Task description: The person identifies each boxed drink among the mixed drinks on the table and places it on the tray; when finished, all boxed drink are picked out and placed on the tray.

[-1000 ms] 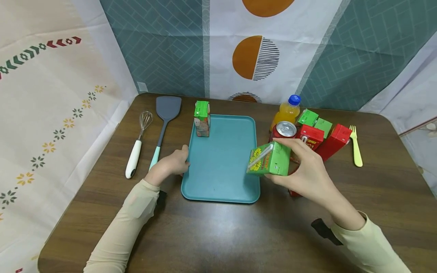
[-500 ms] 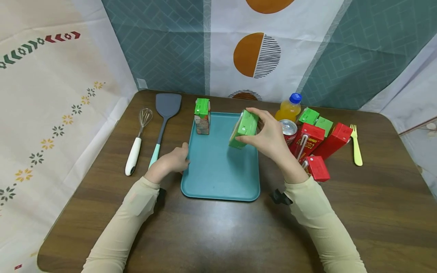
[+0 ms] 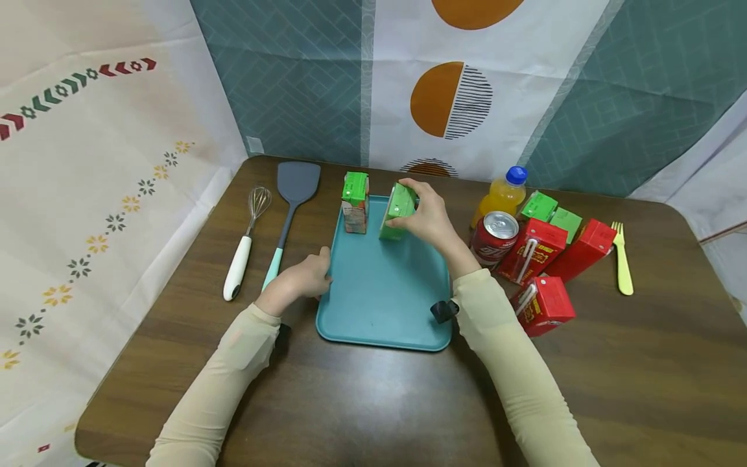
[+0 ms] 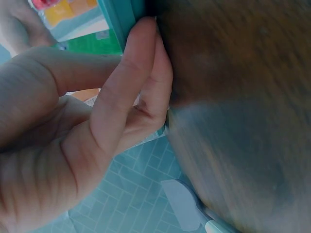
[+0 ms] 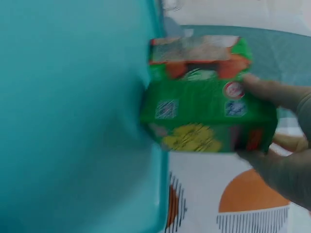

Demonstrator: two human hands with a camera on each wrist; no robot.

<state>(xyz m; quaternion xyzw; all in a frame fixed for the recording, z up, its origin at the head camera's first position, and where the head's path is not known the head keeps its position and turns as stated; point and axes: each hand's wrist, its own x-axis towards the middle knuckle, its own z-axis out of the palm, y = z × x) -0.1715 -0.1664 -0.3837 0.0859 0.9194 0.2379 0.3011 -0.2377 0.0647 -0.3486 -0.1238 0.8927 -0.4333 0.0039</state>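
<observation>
My right hand point(image 3: 430, 217) holds a green juice box point(image 3: 399, 209) upright at the back of the teal tray point(image 3: 382, 305), thumb on one side and fingers on the other. In the right wrist view, the held juice box point(image 5: 209, 107) shows a yellow flower print; whether its base touches the tray is unclear. A second green juice box point(image 3: 355, 204) stands at the tray's back left corner, a small gap from the held one. My left hand point(image 3: 303, 277) pinches the tray's left rim; in the left wrist view its fingers point(image 4: 138, 63) lie against the tray edge point(image 4: 116, 22).
Right of the tray stand an orange drink bottle point(image 3: 503, 194), a red can point(image 3: 495, 239), several red cartons point(image 3: 533, 250) and more green cartons point(image 3: 539, 205), with a yellow fork point(image 3: 623, 263) beyond. On the left lie a whisk point(image 3: 239, 266) and a grey spatula point(image 3: 297, 183).
My right hand has carried the green juice box leftward and back from beside the red can to the tray's back, turning it upright. The left hand stays at the tray's rim.
</observation>
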